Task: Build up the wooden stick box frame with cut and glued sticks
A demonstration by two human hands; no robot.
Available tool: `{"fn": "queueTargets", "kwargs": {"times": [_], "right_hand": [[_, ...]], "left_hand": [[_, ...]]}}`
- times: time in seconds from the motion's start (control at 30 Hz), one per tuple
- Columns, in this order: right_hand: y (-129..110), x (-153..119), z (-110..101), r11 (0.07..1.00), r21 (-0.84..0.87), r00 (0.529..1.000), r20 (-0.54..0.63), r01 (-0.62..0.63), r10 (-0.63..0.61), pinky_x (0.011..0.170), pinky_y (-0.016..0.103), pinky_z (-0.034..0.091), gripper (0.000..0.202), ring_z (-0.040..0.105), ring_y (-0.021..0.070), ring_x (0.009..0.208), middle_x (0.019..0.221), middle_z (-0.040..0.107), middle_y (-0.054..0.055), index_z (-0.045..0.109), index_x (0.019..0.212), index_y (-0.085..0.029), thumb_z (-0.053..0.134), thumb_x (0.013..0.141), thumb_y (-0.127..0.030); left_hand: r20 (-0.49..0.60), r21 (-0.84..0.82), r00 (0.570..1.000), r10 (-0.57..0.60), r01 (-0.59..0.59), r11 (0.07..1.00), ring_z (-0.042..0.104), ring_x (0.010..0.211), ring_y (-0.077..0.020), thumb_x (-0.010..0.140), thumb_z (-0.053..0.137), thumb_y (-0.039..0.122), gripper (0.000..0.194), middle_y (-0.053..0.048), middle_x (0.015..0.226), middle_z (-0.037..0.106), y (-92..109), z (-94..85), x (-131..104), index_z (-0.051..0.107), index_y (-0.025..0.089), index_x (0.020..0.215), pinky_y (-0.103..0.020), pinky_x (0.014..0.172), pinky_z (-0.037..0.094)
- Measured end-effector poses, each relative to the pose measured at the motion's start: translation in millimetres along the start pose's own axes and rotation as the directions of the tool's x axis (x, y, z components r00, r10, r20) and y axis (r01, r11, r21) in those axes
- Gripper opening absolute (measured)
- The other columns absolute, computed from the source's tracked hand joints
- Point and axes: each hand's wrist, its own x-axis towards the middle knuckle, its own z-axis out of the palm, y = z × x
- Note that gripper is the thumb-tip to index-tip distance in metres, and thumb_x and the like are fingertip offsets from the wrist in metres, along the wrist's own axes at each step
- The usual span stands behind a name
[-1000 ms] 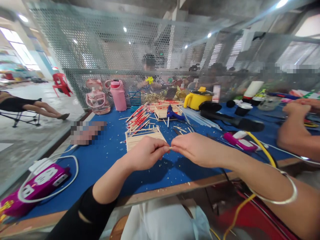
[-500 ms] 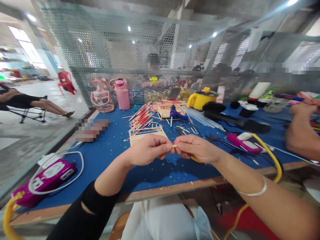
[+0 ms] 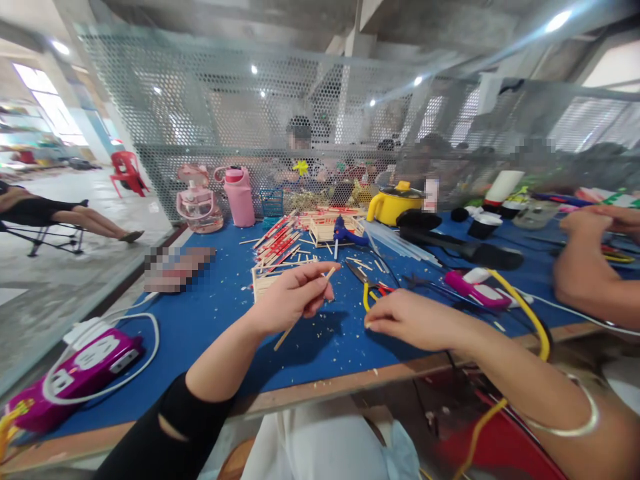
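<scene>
A thin wooden stick [image 3: 283, 339] is pinched in my left hand [image 3: 295, 297], one end rising past the fingertips and the other hanging below the palm. My right hand [image 3: 413, 320] is closed low over the blue mat, beside the yellow and red handles of pliers [image 3: 369, 291]; a tiny pale bit shows at its fingertips, too small to name. Behind my left hand lies a partly covered frame of sticks [image 3: 263, 280]. Farther back are red-marked sticks [image 3: 280, 240], a stick tray [image 3: 323, 233] and a blue glue gun [image 3: 345, 233].
Pink bottles [image 3: 240, 197] and a yellow pot [image 3: 395, 203] stand near the mesh screen. Purple power strips lie at left [image 3: 100, 360] and right [image 3: 475, 290], with cables. Clear glue sticks [image 3: 400, 243] lie behind the pliers. Another person's arm [image 3: 585, 267] rests at far right.
My hands, together before, have moved apart. The right went right and down; the left now shows a long slanted stick. The pliers have come into fuller view.
</scene>
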Motion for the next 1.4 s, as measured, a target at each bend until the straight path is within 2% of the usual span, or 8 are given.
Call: {"fn": "queueTargets", "kwargs": {"times": [0.17, 0.37, 0.57, 0.73, 0.9, 1.07, 1.17, 1.4], "right_hand": [[0, 0, 16, 0.998, -0.043, 0.992, -0.122, -0.043, 0.037, 0.083, 0.032, 0.046, 0.039, 0.062, 0.0226, 0.102, 0.117, 0.066, 0.008, 0.061, 0.120, -0.021, 0.056, 0.083, -0.032], [30, 9, 18, 0.901, -0.131, 0.885, -0.291, -0.414, 0.364, 0.067, 0.032, 0.042, 0.023, 0.063, 0.0246, 0.082, 0.089, 0.068, 0.012, 0.062, 0.094, -0.016, 0.049, 0.085, -0.033], [57, 19, 19, 0.901, 0.001, 0.877, -0.227, -0.434, 0.423, 0.055, 0.024, 0.036, 0.034, 0.058, 0.0163, 0.063, 0.073, 0.064, 0.001, 0.058, 0.104, -0.019, 0.062, 0.072, -0.027], [50, 15, 17, 0.868, 0.185, 0.839, -0.230, -0.461, 0.494, 0.046, 0.022, 0.037, 0.055, 0.051, 0.0121, 0.051, 0.064, 0.055, -0.005, 0.043, 0.123, -0.014, 0.056, 0.069, -0.017], [29, -2, 16, 0.891, 0.418, 0.906, -0.286, -0.176, 0.313, 0.052, 0.025, 0.044, 0.059, 0.052, 0.0137, 0.055, 0.066, 0.053, -0.005, 0.044, 0.125, -0.017, 0.063, 0.072, -0.033], [-2, -4, 21, 0.987, 0.162, 0.884, -0.457, -0.024, 0.096, 0.079, 0.033, 0.051, 0.053, 0.062, 0.0211, 0.092, 0.106, 0.063, 0.008, 0.041, 0.133, -0.021, 0.053, 0.082, -0.027], [-16, 0, 25, 0.999, 0.031, 0.846, -0.532, -0.019, 0.033, 0.086, 0.036, 0.049, 0.049, 0.060, 0.0231, 0.103, 0.120, 0.058, 0.009, 0.045, 0.127, -0.024, 0.058, 0.081, -0.031], [-26, 5, 24, 0.984, -0.128, 0.794, -0.608, -0.127, 0.023, 0.080, 0.041, 0.051, 0.063, 0.062, 0.0282, 0.099, 0.110, 0.062, 0.008, 0.052, 0.113, -0.023, 0.075, 0.063, -0.054]], "left_hand": [[0.090, -0.169, 0.993, 0.074, -0.058, 0.984, 0.049, 0.049, -0.0031, 0.086, 0.058, 0.027, 0.039, 0.001, 0.082, 0.058, -5, -1.4, -1, 0.053, 0.024, 0.125, -0.018, 0.042, 0.031], [0.037, -0.121, 0.999, 0.027, -0.022, 0.992, 0.049, 0.054, -0.0034, 0.084, 0.062, 0.024, 0.047, -0.001, 0.080, 0.063, -7, 0.8, -1, 0.049, 0.019, 0.129, -0.016, 0.047, 0.035], [-0.040, -0.073, 0.999, -0.006, 0.003, 0.997, 0.056, 0.057, -0.0064, 0.080, 0.066, 0.032, 0.029, -0.002, 0.077, 0.064, -13, -1.4, 3, 0.060, 0.014, 0.102, -0.018, 0.049, 0.038], [-0.071, -0.125, 0.997, 0.016, -0.025, 0.992, 0.039, 0.043, -0.0014, 0.080, 0.066, 0.032, 0.025, 0.002, 0.071, 0.062, -8, 0.1, 3, 0.056, 0.017, 0.097, -0.016, 0.040, 0.023], [-0.102, -0.145, 0.995, 0.014, -0.028, 0.989, 0.030, 0.041, -0.0015, 0.083, 0.061, 0.039, 0.025, 0.002, 0.064, 0.057, -3, 4.9, 2, 0.059, 0.015, 0.090, -0.018, 0.040, 0.018], [-0.126, -0.120, 0.992, 0.022, -0.037, 0.992, 0.033, 0.044, -0.0026, 0.082, 0.059, 0.043, 0.030, 0.002, 0.062, 0.055, -3, 5.9, 2, 0.062, 0.013, 0.089, -0.019, 0.042, 0.018], [-0.112, -0.062, 0.993, 0.047, -0.055, 0.997, 0.033, 0.045, -0.0027, 0.082, 0.058, 0.041, 0.028, 0.002, 0.063, 0.055, -6, 4.6, 2, 0.061, 0.014, 0.083, -0.019, 0.043, 0.020], [-0.097, 0.017, 0.994, 0.057, -0.056, 0.998, 0.032, 0.044, -0.0034, 0.081, 0.059, 0.042, 0.032, 0.004, 0.057, 0.050, -10, 3.2, 0, 0.056, 0.014, 0.067, -0.020, 0.042, 0.020]]}}
